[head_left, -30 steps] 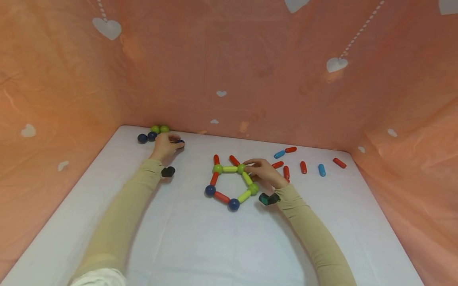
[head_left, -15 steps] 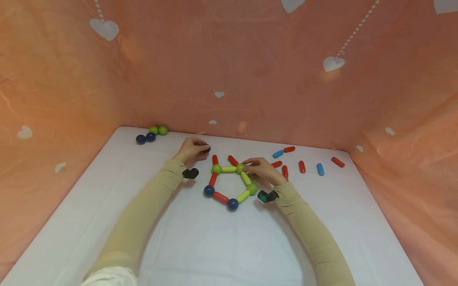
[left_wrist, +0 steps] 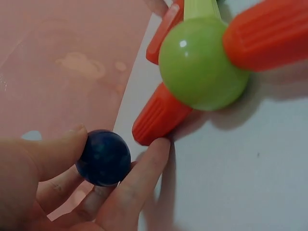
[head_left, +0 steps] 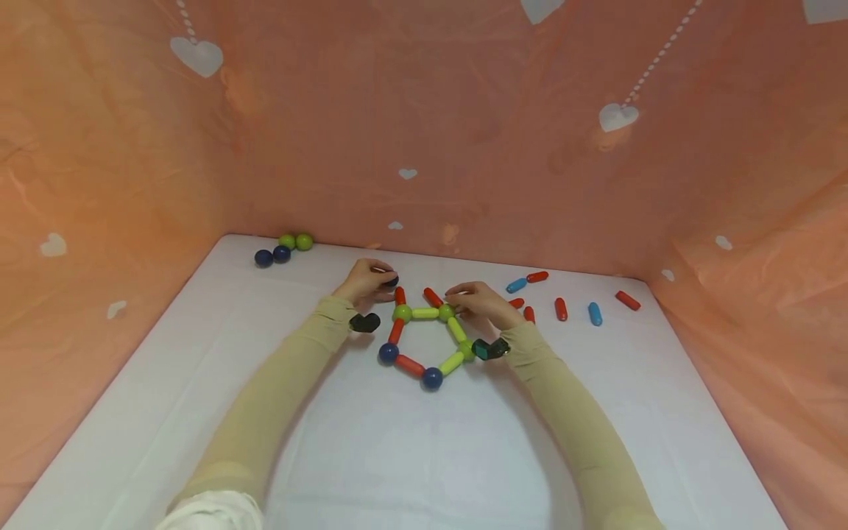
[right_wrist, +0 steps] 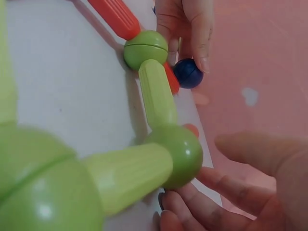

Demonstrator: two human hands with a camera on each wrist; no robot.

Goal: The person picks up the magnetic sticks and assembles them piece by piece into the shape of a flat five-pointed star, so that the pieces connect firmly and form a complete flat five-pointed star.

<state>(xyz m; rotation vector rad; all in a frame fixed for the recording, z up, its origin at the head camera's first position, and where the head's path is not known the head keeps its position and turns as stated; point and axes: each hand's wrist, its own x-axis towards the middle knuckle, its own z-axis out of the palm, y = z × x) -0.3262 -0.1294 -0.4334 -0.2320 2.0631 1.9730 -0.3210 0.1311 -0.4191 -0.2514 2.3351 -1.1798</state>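
Observation:
In the left wrist view, my left hand pinches a dark blue ball between thumb and fingers. One of its fingertips lies at the free end of a red stick, which juts from a green ball. The blue ball is just apart from that stick. A five-sided ring of sticks and balls lies on the table, with two red sticks pointing away from its far side. My right hand is at the ring's far right green ball; its lower fingers touch the ball and its thumb stands off it.
Two blue balls and two green balls sit at the table's far left corner. Loose red and blue sticks lie to the right of my right hand. A pink cloth hangs along the back and sides.
My left hand has carried the blue ball rightward from the other balls to the ring's far left red stick. My right hand has stayed by the ring, shifting slightly away from me.

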